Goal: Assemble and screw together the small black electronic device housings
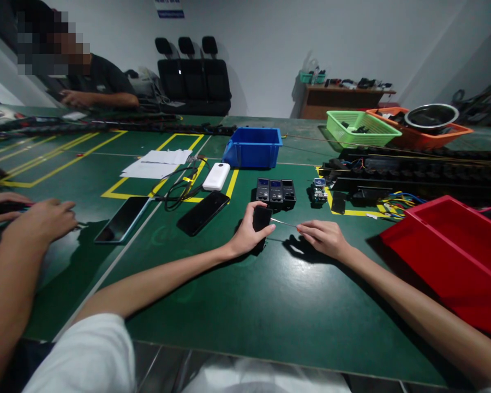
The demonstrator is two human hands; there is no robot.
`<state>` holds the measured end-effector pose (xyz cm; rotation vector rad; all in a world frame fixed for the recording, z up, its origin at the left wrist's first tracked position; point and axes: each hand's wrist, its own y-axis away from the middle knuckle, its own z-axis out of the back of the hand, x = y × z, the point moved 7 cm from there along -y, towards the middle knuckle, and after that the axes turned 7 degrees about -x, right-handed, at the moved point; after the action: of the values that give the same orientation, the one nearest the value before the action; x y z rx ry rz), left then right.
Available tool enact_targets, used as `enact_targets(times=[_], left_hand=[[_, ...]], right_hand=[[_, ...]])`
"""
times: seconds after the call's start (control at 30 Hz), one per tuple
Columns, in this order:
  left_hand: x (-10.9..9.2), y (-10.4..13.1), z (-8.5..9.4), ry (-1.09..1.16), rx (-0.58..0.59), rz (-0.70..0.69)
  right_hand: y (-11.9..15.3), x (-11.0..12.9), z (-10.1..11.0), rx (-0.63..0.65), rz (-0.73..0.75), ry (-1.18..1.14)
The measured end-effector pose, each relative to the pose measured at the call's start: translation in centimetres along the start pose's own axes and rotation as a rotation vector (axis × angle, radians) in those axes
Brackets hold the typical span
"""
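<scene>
My left hand (pixel 247 232) is closed around a small black box-shaped module (pixel 262 218), held up on edge just above the green table. In my right hand (pixel 323 237) a slim screwdriver (pixel 284 222) is pinched; a bit of orange shows at the fingertips. Its thin metal shaft points left, with the tip at the module's right side. Just beyond my hands stands a row of black modules with small displays (pixel 275 191). To their right sits a small device with an exposed circuit board (pixel 319 191). The module's far face is hidden from me.
Left lie a black phone (pixel 203 213), another phone (pixel 123 220), a white power bank (pixel 216 176), cables and papers (pixel 157 164). A blue bin (pixel 253 147) stands behind; a red bin (pixel 454 256) is at right. A co-worker's hands (pixel 41 221) work at far left.
</scene>
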<state>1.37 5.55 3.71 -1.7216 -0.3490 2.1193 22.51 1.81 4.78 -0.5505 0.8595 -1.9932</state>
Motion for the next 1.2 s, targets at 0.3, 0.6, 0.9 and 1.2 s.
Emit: enact_targets(times=[0.3,0.6,0.9,1.2], left_hand=[[-0.1,0.1,-0.1,0.029,0.01,0.02],[0.1,0.2,0.0,0.071,0.005,0.076],[-0.4,0.3,-0.1,0.103,0.002,0.011],[0.3,0.4,-0.1,0.081,-0.008,0.07]], right_hand=[[0.1,-0.3,0.2,-0.061,-0.093,-0.093],[0.1,-2.4,-0.6,-0.067,-0.758,-0.599],[0.7,-4.0,-2.3,-0.173,-1.276,-1.152],[1.6,-3.8,-2.9,0.044,-1.242,-0.882]])
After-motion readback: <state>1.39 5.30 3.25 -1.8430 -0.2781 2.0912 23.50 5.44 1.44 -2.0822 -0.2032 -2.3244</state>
